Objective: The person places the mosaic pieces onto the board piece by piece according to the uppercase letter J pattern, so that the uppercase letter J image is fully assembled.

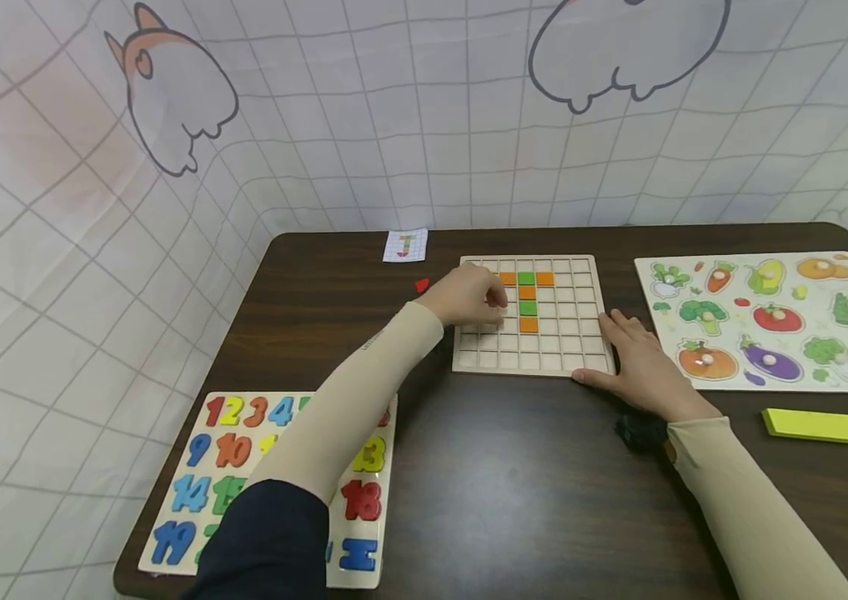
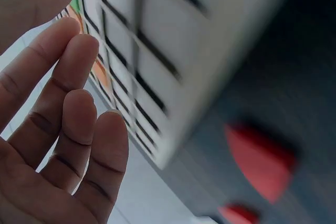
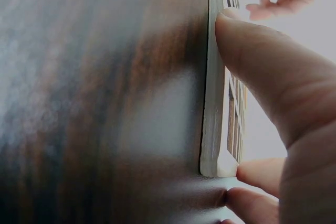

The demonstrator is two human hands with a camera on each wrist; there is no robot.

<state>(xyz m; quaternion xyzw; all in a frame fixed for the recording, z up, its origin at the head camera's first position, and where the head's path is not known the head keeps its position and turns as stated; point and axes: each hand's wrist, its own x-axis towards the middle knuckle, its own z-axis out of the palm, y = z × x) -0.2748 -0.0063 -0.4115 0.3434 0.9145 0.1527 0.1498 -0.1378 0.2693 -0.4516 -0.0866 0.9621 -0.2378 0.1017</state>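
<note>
A white grid board [image 1: 566, 358] lies on the table, with orange and green square tiles [image 1: 527, 307] set in its cells in a T shape. My left hand [image 1: 469, 296] hovers over the board's left part, its fingers bent loosely. In the left wrist view the thumb and fingertips [image 2: 84, 51] stand apart, and no piece shows between them. My right hand [image 1: 637, 367] rests spread at the board's near right corner. Its thumb [image 3: 252, 51] touches the near edge while the other fingers lie along the right side.
Red pieces [image 2: 262, 161] lie left of the board, near a small card [image 1: 404, 246] with a coloured pattern. A number puzzle [image 1: 194, 492] sits front left, partly under my left arm. A vegetable puzzle [image 1: 739, 329] and a yellow-green block [image 1: 816, 426] are at the right.
</note>
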